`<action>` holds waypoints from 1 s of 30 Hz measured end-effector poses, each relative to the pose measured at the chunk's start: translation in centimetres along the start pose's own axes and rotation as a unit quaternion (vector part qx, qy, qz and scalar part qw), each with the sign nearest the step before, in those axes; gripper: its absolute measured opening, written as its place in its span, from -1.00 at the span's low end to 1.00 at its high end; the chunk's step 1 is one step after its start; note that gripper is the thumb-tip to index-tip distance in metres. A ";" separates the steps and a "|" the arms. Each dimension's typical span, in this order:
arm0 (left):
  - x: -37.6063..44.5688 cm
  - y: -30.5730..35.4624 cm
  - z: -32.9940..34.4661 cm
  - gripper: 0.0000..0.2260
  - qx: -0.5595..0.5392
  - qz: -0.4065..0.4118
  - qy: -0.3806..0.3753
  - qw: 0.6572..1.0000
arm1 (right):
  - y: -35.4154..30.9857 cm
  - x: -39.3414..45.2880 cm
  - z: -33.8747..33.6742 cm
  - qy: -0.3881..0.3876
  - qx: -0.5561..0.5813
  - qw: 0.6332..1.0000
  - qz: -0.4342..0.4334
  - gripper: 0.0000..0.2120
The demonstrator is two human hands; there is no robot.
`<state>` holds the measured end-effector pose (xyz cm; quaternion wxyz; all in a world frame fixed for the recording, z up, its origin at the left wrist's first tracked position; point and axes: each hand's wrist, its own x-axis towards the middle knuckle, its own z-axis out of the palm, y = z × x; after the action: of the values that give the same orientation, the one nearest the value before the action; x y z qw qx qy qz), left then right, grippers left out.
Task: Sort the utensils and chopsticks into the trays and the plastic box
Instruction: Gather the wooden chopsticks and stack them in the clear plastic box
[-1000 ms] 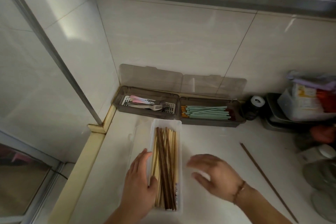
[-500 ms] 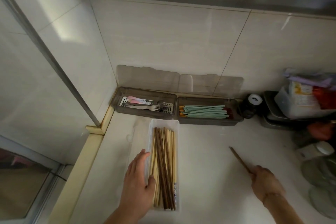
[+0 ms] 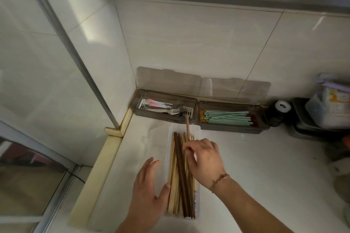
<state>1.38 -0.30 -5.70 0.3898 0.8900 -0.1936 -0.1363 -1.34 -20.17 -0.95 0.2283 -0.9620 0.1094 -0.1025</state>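
Logging what I see from the head camera. Right hand (image 3: 205, 159): fingers curled, pinching one wooden chopstick (image 3: 187, 126) whose far end points toward the wall and reaches past the far rim of the plastic box (image 3: 197, 128); a thin bracelet (image 3: 220, 178) sits at the wrist. Left hand (image 3: 149, 193): fingers straight and relaxed, flat along the left wall of the plastic box, thumb touching its edge, holding nothing.

Plastic box: clear, long, lying on the white surface (image 3: 265, 166) with its short end toward me. Contents: a bundle of wooden chopsticks (image 3: 180, 176), dark and light, laid lengthwise.

Left tray (image 3: 136, 108): smoky plastic, lid up against the tiled wall, in the corner; holds forks (image 3: 175, 112) and pastel-handled utensils (image 3: 157, 104) on a white perforated insert.

Right tray (image 3: 263, 128): same kind, just beside the left one, lid up; holds mint-green chopsticks (image 3: 227, 117) laid crosswise.

Also listed: a small dark jar (image 3: 276, 117) with a white cap right of the trays, then a stack of containers (image 3: 325, 111) at the frame edge.
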 end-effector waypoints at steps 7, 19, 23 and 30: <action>-1.7 -2.8 -0.9 -0.51 -0.085 -0.135 0.036 0.987 | 0.8 0.4 2.5 -0.165 -0.084 0.983 0.016 -0.80; -0.1 -2.6 -0.9 -0.60 -0.200 -0.235 0.051 0.950 | 0.8 0.9 3.3 -0.195 -0.150 0.969 0.002 -0.78; 0.1 -2.4 -0.6 -0.60 -0.213 -0.248 0.062 0.943 | 1.0 0.9 3.4 -0.194 -0.146 0.970 -0.001 -0.74; 0.2 -2.5 -1.9 -0.66 -0.251 -0.242 0.108 0.931 | 1.4 0.7 3.5 -0.181 -0.134 0.974 -0.009 -0.68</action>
<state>2.86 2.35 -6.32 0.5744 0.7922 0.1114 -0.1734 -0.05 -20.12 -4.53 0.1126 -0.9873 0.0707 0.0874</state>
